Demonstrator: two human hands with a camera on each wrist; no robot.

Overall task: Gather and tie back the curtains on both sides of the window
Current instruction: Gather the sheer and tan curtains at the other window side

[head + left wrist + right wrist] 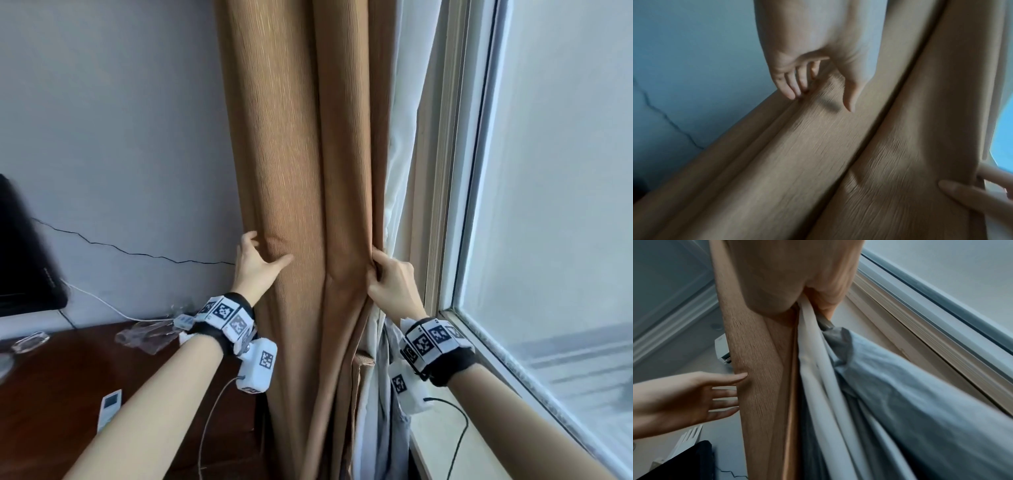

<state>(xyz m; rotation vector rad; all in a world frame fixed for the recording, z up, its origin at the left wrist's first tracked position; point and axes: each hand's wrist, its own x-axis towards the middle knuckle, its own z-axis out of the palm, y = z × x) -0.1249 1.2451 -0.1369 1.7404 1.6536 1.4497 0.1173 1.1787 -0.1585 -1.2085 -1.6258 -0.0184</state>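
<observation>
A tan ribbed curtain (294, 154) hangs in folds just left of the window, with a white lining (400, 171) behind its right edge. My left hand (265, 253) lies open on the curtain's left fold, fingers spread and thumb out; the left wrist view shows its straight fingers (791, 91) touching the cloth (818, 154). My right hand (380, 270) grips the curtain's right edge with the lining, fingers curled round the bunched cloth. In the right wrist view the lining (818, 369) and a grey-blue sheer (900, 386) run beside the curtain (760, 369), which my left hand (723, 394) touches.
The window pane (548, 171) and its sill (445, 428) are on the right. A dark wooden desk (68, 394) on the left holds a black monitor (20, 257), a white remote (109, 407) and crumpled clear plastic (144, 337). Cables run along the wall.
</observation>
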